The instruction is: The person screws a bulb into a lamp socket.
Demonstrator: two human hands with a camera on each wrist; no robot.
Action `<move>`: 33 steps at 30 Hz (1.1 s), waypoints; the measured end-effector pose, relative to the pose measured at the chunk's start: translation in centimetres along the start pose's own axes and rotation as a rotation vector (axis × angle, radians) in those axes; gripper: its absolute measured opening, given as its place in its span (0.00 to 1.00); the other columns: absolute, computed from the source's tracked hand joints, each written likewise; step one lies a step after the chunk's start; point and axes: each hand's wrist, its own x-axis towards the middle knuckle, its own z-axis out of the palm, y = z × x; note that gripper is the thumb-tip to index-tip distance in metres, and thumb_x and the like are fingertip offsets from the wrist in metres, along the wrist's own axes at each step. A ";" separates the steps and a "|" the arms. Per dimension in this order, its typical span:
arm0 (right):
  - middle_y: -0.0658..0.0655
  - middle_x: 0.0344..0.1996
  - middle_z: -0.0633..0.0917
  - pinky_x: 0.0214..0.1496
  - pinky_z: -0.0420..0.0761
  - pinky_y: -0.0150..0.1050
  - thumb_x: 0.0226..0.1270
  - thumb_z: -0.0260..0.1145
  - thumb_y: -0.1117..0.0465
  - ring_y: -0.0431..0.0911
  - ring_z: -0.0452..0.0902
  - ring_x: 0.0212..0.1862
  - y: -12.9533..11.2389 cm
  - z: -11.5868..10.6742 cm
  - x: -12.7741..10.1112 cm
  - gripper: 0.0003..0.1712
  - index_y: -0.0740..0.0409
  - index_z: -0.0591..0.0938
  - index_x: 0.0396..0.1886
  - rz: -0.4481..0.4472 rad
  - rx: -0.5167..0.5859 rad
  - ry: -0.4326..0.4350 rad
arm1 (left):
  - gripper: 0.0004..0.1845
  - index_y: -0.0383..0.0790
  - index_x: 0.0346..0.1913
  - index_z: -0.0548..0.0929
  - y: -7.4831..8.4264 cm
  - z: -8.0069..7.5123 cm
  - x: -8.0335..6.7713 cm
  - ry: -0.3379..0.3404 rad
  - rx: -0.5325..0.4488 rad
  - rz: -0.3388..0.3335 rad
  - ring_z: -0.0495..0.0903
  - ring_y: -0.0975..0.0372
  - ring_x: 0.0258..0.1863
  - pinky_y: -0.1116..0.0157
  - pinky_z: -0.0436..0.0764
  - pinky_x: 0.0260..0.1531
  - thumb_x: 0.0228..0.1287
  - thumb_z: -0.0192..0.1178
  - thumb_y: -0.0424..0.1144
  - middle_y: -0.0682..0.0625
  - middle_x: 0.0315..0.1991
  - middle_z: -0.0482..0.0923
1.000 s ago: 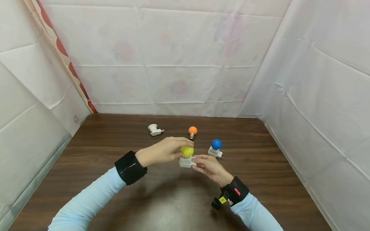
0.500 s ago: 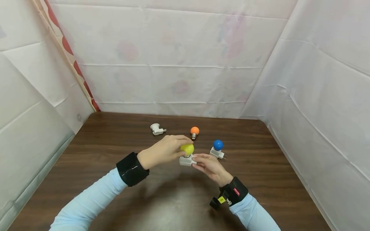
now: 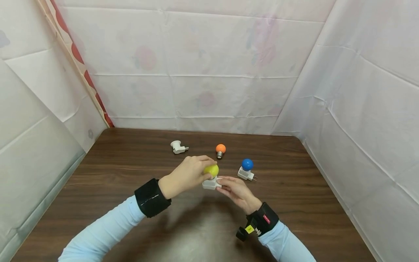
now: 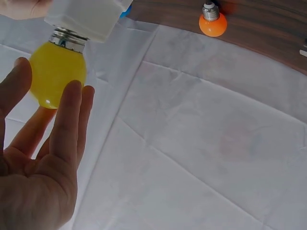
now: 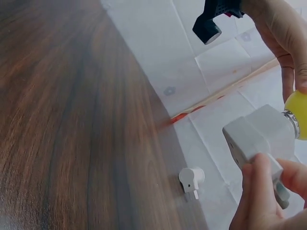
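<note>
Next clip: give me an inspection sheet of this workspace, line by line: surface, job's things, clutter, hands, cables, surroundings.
Surface: dark wood table.
Job's things: yellow bulb seated in a white socket, both held above the table.
Clutter: orange bulb lying loose; blue bulb in its own socket; spare socket at the back.
Hands: left hand grips the yellow bulb; right hand pinches the white socket.
Cables: nothing seen.
Surroundings: creased white sheets on three sides; red-patterned strip at the left corner.

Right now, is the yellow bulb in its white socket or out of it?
In. The yellow bulb has its metal base seated in the white socket; the left hand grips the bulb and the right hand pinches the socket.
</note>
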 end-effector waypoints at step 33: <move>0.58 0.42 0.77 0.48 0.80 0.34 0.63 0.61 0.67 0.43 0.78 0.40 -0.4 0.2 0.3 0.25 0.71 0.68 0.58 0.011 -0.029 0.001 | 0.19 0.37 0.44 0.82 -1.3 -0.1 -0.1 -0.002 -0.116 -0.042 0.81 0.65 0.32 0.70 0.80 0.30 0.47 0.70 0.39 0.49 0.41 0.82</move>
